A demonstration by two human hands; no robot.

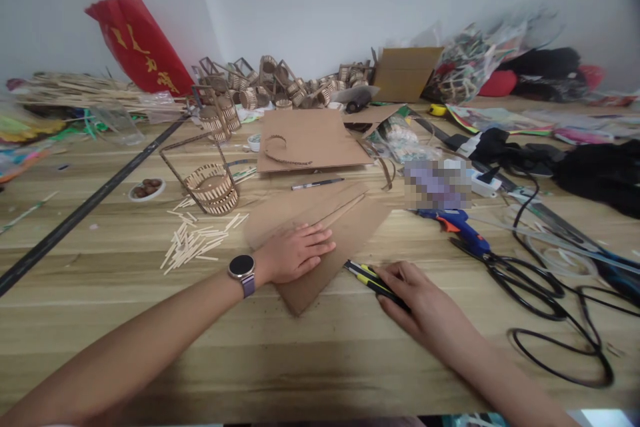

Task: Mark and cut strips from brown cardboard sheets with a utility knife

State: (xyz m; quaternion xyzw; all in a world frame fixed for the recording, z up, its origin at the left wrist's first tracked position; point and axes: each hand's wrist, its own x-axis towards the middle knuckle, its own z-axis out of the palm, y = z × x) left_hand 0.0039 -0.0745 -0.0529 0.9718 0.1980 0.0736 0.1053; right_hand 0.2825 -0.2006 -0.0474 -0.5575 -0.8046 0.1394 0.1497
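My left hand [295, 252] lies flat, fingers stretched out, pressing on a brown cardboard sheet [350, 227] on the wooden table [125, 320]. A watch with a purple strap is on that wrist. My right hand [417, 300] is closed around a yellow-and-black utility knife [363, 273]. The knife's tip touches the cardboard's right edge, just right of my left fingertips. A narrow cut strip lies on the sheet above my left hand.
Short wooden sticks [193, 240] lie scattered left of the cardboard, beside a slatted wooden basket [213, 188]. More cardboard [310, 140] and a pen [317, 183] sit behind. A blue glue gun [457, 223], black scissors [527, 277] and black cables [575, 340] lie to the right.
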